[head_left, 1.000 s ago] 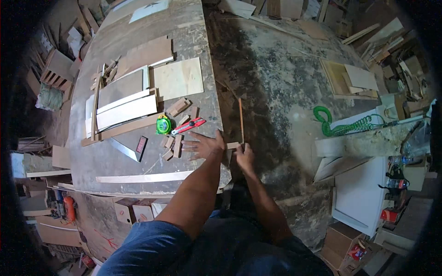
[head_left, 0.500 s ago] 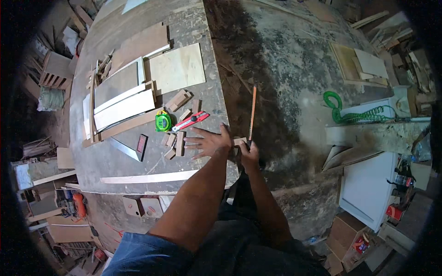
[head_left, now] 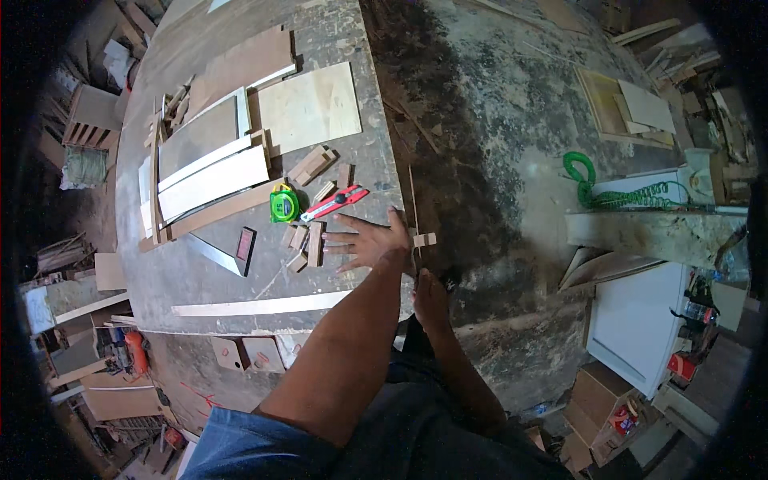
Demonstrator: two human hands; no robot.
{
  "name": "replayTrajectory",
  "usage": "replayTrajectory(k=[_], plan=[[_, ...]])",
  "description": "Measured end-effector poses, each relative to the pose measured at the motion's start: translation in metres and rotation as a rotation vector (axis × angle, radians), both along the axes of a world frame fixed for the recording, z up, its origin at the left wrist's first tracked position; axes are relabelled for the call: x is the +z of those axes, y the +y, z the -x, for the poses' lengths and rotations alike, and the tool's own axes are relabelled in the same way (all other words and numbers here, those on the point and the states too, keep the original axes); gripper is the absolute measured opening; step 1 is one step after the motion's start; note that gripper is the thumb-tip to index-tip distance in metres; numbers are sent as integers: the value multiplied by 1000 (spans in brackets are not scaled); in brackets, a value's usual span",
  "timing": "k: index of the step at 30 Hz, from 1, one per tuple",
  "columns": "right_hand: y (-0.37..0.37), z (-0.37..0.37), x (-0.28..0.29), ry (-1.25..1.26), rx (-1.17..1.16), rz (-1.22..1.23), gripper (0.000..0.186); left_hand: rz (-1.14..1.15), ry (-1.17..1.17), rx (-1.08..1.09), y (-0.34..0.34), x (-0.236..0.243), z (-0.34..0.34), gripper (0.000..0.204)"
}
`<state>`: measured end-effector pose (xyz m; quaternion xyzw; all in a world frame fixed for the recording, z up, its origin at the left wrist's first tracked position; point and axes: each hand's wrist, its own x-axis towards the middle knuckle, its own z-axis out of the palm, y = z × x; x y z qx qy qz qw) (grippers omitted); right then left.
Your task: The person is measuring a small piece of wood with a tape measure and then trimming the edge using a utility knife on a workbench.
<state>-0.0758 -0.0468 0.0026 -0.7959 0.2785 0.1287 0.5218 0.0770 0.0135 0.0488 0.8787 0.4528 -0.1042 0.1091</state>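
My left hand (head_left: 372, 242) lies palm down near the table's right edge, fingers spread wide. Beside its heel, a small wood block (head_left: 426, 239) sticks out past the edge; how far it reaches under the hand is hidden. My right hand (head_left: 430, 300), closed below the block, grips what looks like a handsaw (head_left: 414, 196), seen edge-on as a thin line running up against the block. Left of my fingertips lie several short wood blocks (head_left: 316, 244). A red utility knife (head_left: 336, 203) and a green tape measure (head_left: 284, 204) lie just beyond them.
A try square (head_left: 232, 256) and a long pale wood strip (head_left: 260, 305) lie on the table (head_left: 216, 284). Farther back are white boards (head_left: 220, 182) and a plywood sheet (head_left: 308, 108). A coiled green hose (head_left: 616, 196) is at the right, near a white panel (head_left: 636, 324).
My right hand has drawn down and slightly left, and the saw has swung from a visible orange side to a thin edge. The left hand stays spread in place. The view has shifted slightly.
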Motion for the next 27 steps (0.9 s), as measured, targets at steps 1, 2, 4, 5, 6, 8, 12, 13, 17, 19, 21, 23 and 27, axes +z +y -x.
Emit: replayTrajectory(k=[1, 2, 4, 5, 6, 8, 12, 13, 17, 19, 21, 23, 27], plan=[[4, -2, 4, 155, -86, -228, 56, 11, 32, 6, 3, 0, -1, 112], [6, -4, 8, 158, -84, -230, 56, 8, 34, 8, 5, 0, 0, 112], [13, -8, 16, 70, -39, -139, 53, 12, -9, 18, 9, -1, 0, 112], [12, -7, 14, 71, -39, -137, 53, 13, -8, 18, 9, -1, 1, 112], [12, -5, 11, 64, -38, -172, 52, 19, -13, 16, 9, 0, 1, 112], [10, 1, -6, 55, -41, -200, 52, 32, -20, 10, 6, 1, 1, 113], [13, 1, -9, -26, -65, -198, 53, 37, -17, 1, 8, -5, 2, 114], [14, -4, 5, 71, -91, -248, 53, 21, -18, 4, 10, -7, 3, 114], [12, 0, -2, 42, -63, -213, 52, -18, -40, 9, 9, -4, 2, 115], [14, 3, -9, 15, -80, -137, 52, 10, -22, 14, 9, -1, 2, 116], [5, 17, -37, -27, -64, -83, 52, 24, -27, 6, -2, 0, 0, 116], [4, 20, -45, -63, -34, -50, 53, 16, -29, 13, -2, -4, 0, 116], [8, 6, -13, -146, 268, 302, 53, -21, -9, 35, 13, -5, 0, 115]])
